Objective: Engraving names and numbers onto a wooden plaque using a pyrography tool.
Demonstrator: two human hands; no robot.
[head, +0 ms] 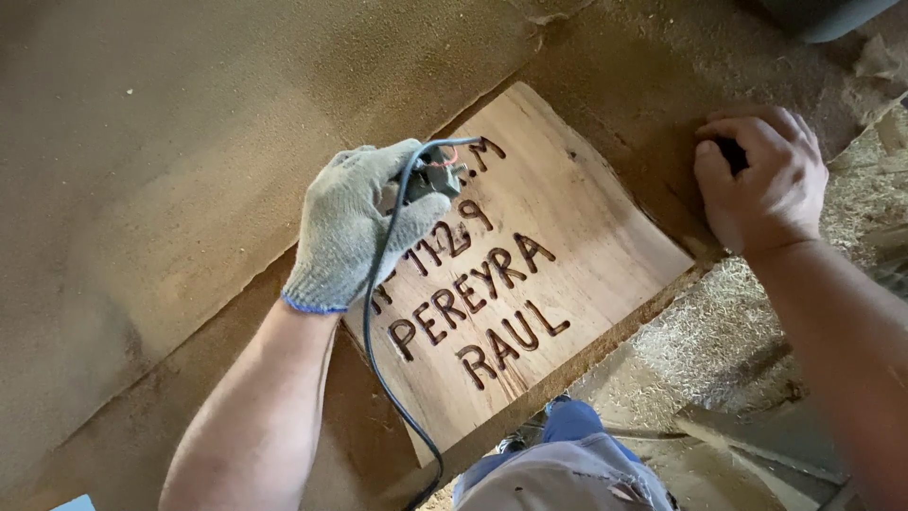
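Dusty workbench [170,142], gloved left hand [355,222] gripping tool [437,178]

- Left hand [355,227]: gloved, grey knit, fingers curled closed in a grip, forearm bare.
- Right hand [761,180]: bare, palm down, fingers bent, arm extended.

Single head-worn view looked steeply down, at close range, onto a dusty brown board worktop [189,142]. A pale wooden plaque with burnt lettering [586,237] filled frame centre; forearms entered from the lower edge.
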